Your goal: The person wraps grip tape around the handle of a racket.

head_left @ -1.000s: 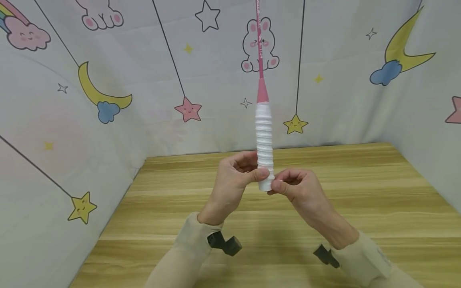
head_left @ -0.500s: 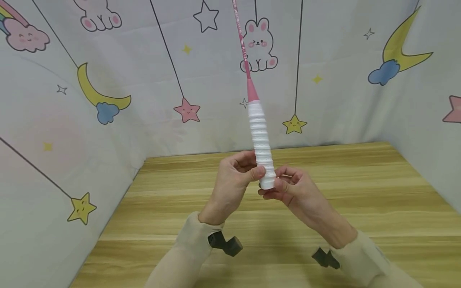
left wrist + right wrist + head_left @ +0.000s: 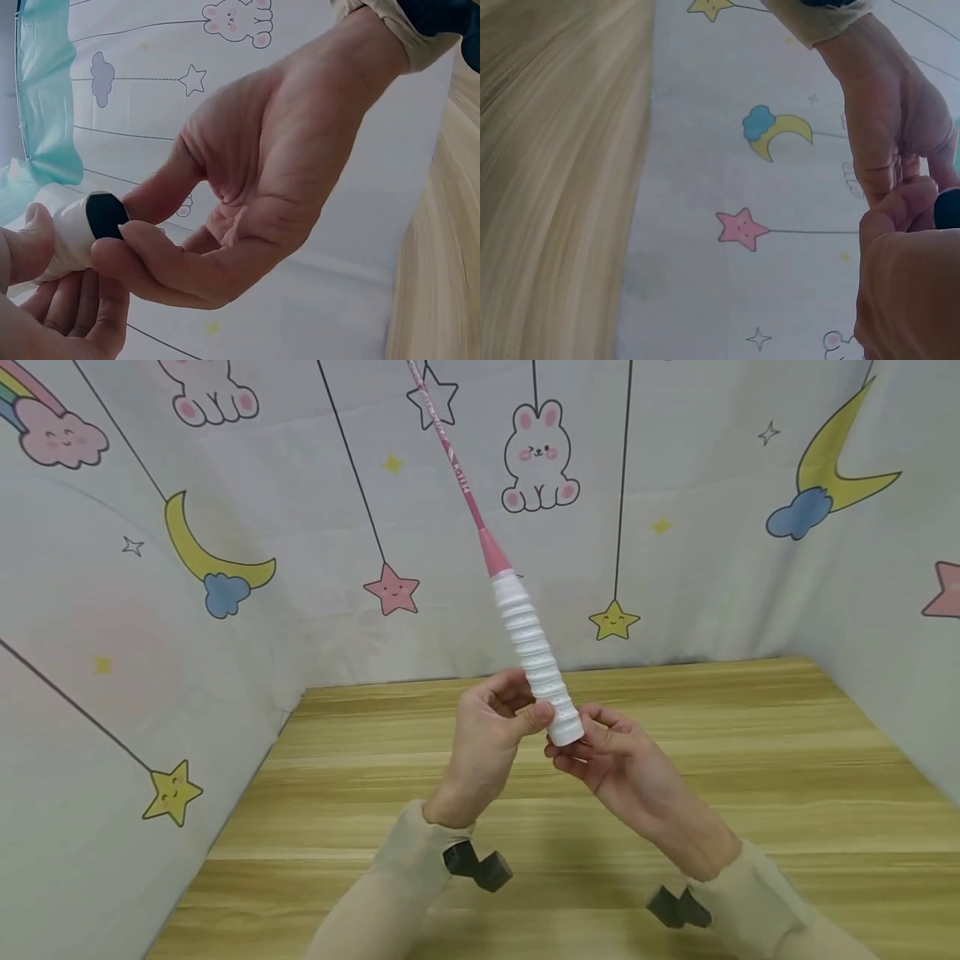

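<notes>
A badminton racket (image 3: pixel 534 647) leans up and to the left in the head view, with a white ridged grip, a pink cone and a thin pink lettered shaft. Its head lies beyond the frame. My left hand (image 3: pixel 487 747) holds the lower grip, thumb across the front. At the butt end, my right hand (image 3: pixel 648 785) pinches the grip between thumb and fingers, with other fingers underneath. In the left wrist view the racket's dark end cap (image 3: pixel 107 215) faces my right hand (image 3: pixel 274 180). The right wrist view shows only part of that cap (image 3: pixel 948 208).
A wood-grain table (image 3: pixel 360 827) lies below both hands. Behind it and along the sides hangs a white cloth (image 3: pixel 450 635) printed with stars, moons and rabbits. Dark devices, such as this wrist mount (image 3: pixel 480 867), sit at both cuffs.
The racket has tilted from nearly upright to leaning left, its shaft swinging leftward. More of my right hand's fingers now show beneath the butt; my left hand has barely moved.
</notes>
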The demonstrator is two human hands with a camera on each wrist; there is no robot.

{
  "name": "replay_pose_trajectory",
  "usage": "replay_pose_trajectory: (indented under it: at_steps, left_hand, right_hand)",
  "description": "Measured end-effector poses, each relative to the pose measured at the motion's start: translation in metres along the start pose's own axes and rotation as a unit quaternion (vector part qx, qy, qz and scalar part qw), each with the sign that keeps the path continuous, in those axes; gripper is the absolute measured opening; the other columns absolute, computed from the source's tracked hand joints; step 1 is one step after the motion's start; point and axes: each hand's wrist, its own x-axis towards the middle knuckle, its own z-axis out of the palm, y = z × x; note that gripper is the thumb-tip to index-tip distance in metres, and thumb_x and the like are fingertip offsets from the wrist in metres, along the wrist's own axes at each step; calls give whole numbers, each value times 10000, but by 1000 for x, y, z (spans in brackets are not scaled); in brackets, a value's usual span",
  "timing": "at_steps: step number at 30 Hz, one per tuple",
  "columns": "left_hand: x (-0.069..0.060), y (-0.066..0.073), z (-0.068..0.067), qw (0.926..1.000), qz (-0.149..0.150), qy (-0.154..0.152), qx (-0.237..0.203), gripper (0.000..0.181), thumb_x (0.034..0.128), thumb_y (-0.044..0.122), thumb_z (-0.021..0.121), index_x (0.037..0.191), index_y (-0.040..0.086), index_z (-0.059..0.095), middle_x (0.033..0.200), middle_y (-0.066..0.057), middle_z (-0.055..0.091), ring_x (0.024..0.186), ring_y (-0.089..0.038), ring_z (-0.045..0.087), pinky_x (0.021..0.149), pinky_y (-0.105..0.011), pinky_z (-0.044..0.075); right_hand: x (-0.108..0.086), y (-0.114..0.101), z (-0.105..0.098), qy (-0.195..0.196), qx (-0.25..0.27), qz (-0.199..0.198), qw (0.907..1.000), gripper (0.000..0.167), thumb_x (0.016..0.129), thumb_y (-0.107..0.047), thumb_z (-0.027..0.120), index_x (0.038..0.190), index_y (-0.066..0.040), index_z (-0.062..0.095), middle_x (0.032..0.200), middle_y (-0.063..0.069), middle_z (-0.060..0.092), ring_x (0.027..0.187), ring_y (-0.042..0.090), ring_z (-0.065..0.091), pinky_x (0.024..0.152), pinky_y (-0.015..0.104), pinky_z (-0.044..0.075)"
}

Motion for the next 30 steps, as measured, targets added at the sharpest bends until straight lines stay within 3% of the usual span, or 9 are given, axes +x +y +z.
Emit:
replay_pose_trajectory:
  at_steps: [5,11,14,19,22,30]
  left_hand:
    - [2,-7,8,9990,105,437,26,348,947,-137,743,1284,-164,658,989,35,738,913,-72,706,822,-204,605]
    - [4,-16,21,9941,293,1021,-228,309,920,-159,756,1215,-167,665,933,41,728,880,-62,718,810,-206,624]
    - [4,-20,26,9911,391,1256,-210,287,916,-137,779,1182,-145,671,944,11,719,878,-71,714,818,-214,624]
    - [3,-26,34,9878,407,1461,-361,286,911,-114,801,1163,-111,665,973,-14,715,908,-91,709,859,-233,623]
    - [3,-30,38,9865,318,1546,-445,301,911,-104,809,1173,-88,661,1001,-32,726,931,-100,713,856,-237,628]
    - [2,-43,42,9848,42,1670,-473,319,885,-84,849,1154,-47,680,1017,-55,754,944,-123,716,857,-241,614]
  right_hand:
    - [-3,0,8,903,-626,-388,9932,180,1158,-149,529,1061,-174,678,1061,-24,795,940,133,781,930,270,631]
    - [-4,3,14,1834,-1380,-990,9683,186,1140,-152,582,1064,-190,748,1038,-33,825,915,135,804,872,268,654]
    - [-5,6,15,2043,-1990,-1146,9516,123,1098,-91,648,1128,-176,732,1034,-34,827,903,146,809,870,280,663]
    - [-3,10,14,2395,-2626,-1437,9236,266,1010,33,731,1201,-146,684,977,-56,822,847,126,802,860,275,665]
    - [-1,12,11,2557,-2614,-1701,9151,290,999,63,728,1206,-139,711,951,-59,825,820,116,802,831,274,668]
    - [1,9,1,2713,-2622,-1951,9053,273,1000,75,717,1239,-50,758,950,-70,819,771,79,780,770,253,664]
